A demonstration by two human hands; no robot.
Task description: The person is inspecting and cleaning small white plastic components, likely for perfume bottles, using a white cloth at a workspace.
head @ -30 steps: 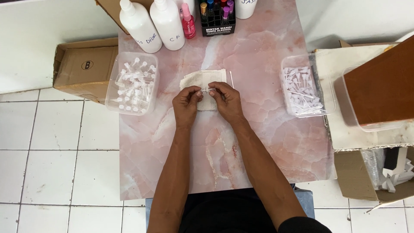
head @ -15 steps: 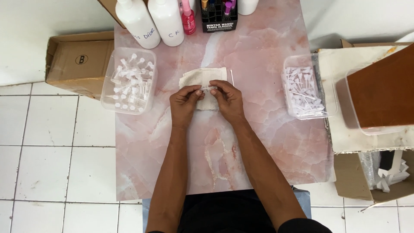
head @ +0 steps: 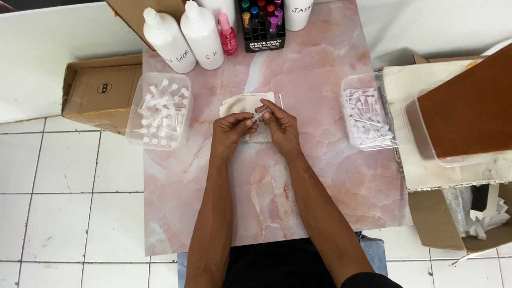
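Small clear glass vial (head: 260, 114) pinched between fingertips of left hand (head: 230, 130) and right hand (head: 278, 124), both closed narrow on it, just above a crumpled beige cloth (head: 241, 104). Left of the cloth, a clear plastic tub (head: 134, 136) full of small clear vials; right of it, a clear plastic tray (head: 348, 85) of white caps. Beyond the cloth, two white plastic bottles (head: 184, 37). All on a pink marbled tabletop (head: 320, 176) over a white tiled floor (head: 64, 202).

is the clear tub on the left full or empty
Partly full. The clear tub holds a loose heap of small white-capped vials that covers its floor but stays below the rim; it has no lid on.
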